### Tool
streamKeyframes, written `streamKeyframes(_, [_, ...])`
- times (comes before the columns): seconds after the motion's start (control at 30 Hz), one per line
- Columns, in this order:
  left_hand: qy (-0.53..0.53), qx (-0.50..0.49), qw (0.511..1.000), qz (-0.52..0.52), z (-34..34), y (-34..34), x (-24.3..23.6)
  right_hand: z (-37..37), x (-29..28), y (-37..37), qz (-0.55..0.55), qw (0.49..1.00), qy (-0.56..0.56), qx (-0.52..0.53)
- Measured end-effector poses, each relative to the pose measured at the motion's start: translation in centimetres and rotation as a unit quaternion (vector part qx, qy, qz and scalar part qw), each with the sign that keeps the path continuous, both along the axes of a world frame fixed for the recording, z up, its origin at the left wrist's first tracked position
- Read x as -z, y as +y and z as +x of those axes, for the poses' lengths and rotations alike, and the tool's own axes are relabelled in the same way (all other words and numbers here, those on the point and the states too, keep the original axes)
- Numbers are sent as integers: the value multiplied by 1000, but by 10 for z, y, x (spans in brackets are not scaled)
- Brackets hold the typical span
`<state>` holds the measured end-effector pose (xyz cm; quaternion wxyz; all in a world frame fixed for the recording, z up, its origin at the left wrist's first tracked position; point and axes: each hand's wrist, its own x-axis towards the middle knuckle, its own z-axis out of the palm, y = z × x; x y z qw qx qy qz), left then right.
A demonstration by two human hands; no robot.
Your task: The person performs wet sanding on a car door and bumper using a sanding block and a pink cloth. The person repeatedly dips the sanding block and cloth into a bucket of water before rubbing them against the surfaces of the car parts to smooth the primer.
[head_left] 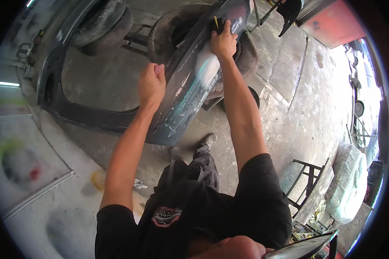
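A dark grey car door (173, 113) lies tilted across the tyres, its window frame (116, 119) reaching to the left. Whitish filler and greenish streaks mark its outer panel. My right hand (224, 45) presses a dark flat pad (218, 26) with a yellowish strip against the panel's far part; the pad is mostly under my fingers, so its exact kind is hidden. Closed around a small pink piece of sponge or cloth (159, 69), my left hand (151, 86) is raised beside the panel's inner edge, over the window opening.
Beneath the door lie a worn tyre (162, 36) and another tyre (247, 54); more tyres (103, 30) stand at the far left. A black metal stand (309, 179) and a plastic-wrapped bundle (348, 183) are at the right. A paint-stained wall (30, 172) runs along the left.
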<state>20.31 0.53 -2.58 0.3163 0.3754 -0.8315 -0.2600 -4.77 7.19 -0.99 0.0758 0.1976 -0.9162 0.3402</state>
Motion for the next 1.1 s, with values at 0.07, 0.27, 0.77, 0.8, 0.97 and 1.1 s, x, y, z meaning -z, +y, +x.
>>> streamKeyframes(0.07, [-21, -28, 999, -22, 7, -2, -2, 43, 9, -10, -4, 999, 39, -25])
streamKeyframes(0.27, [26, -11, 1000, -10, 20, -17, 14, 179, 40, 56, -51, 971, 79, -220])
streamKeyframes(0.77, [24, -2, 999, -29, 15, -12, 6, 125, 49, 56, -69, 986, 83, -126])
streamKeyframes(0.8, [26, 11, 999, -31, 8, -9, 5, 77, 48, 49, -95, 990, 69, -75])
streamKeyframes(0.97, [-7, 36, 999, -38, -6, -4, 8, 17, 46, 39, -77, 996, -25, 41])
streamKeyframes(1.1, [22, 15, 998, -61, 17, -18, 13, 182, 48, 54, -79, 988, 41, -123])
